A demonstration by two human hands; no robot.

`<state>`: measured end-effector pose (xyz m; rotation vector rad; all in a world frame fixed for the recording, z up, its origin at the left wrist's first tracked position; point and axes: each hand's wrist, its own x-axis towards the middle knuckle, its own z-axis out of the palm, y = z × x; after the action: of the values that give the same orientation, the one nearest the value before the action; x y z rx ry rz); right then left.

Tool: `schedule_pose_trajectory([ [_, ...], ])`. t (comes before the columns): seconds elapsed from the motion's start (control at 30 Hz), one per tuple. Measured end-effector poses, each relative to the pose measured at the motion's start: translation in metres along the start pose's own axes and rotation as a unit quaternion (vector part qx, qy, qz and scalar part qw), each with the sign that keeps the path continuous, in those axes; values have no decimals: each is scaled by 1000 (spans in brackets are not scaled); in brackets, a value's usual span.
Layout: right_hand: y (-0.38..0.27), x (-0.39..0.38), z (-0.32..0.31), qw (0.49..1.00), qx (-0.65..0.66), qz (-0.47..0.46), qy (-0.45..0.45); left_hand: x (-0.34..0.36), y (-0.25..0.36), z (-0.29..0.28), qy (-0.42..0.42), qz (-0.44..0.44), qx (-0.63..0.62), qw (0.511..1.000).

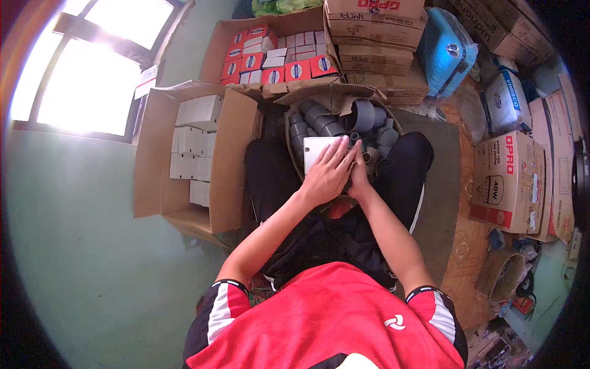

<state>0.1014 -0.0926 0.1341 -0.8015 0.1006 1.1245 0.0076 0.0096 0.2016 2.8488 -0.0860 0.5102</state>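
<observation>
A flat white box (314, 147) lies over the near part of an open carton of grey plastic pipe fittings (322, 120), between my knees. My left hand (332, 172) rests flat across the box's top face, fingers straight and close together. Along the right edge of the box stands my right hand (359, 172), turned edge-on with its fingers stretched out. The two hands meet at that edge. My right thumb and palm are mostly hidden, and so is whatever supports the box from below.
To the left, an open carton (233, 160) holds stacked white boxes (193, 141). Behind stands a carton of red and white boxes (252, 61). Closed cartons (375, 61) and a blue wrapped case (452, 52) are stacked at back right. More cartons (507, 184) line the right wall.
</observation>
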Motion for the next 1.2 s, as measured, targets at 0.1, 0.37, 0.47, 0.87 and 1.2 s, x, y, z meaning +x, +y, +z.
schedule_pose_trajectory([
  [0.1, -3, 0, -2, 997, 18, 31, -64, 4, -26, -1, 40, -117, 12, 992],
  [0.37, 11, -13, 5, 999, -36, -7, 15, -16, 1, 10, -16, -14, -36, 999],
  [0.47, 11, -11, 5, 995, 6, 59, -80, -18, -14, 11, 17, -68, -28, 997],
  [0.87, -3, -14, 5, 998, -30, 29, 46, -20, -3, 29, 25, 7, -124, 992],
  [1.2, 10, -11, 1, 1000, -13, 6, 7, -16, 9, 34, 51, 2, -81, 995],
])
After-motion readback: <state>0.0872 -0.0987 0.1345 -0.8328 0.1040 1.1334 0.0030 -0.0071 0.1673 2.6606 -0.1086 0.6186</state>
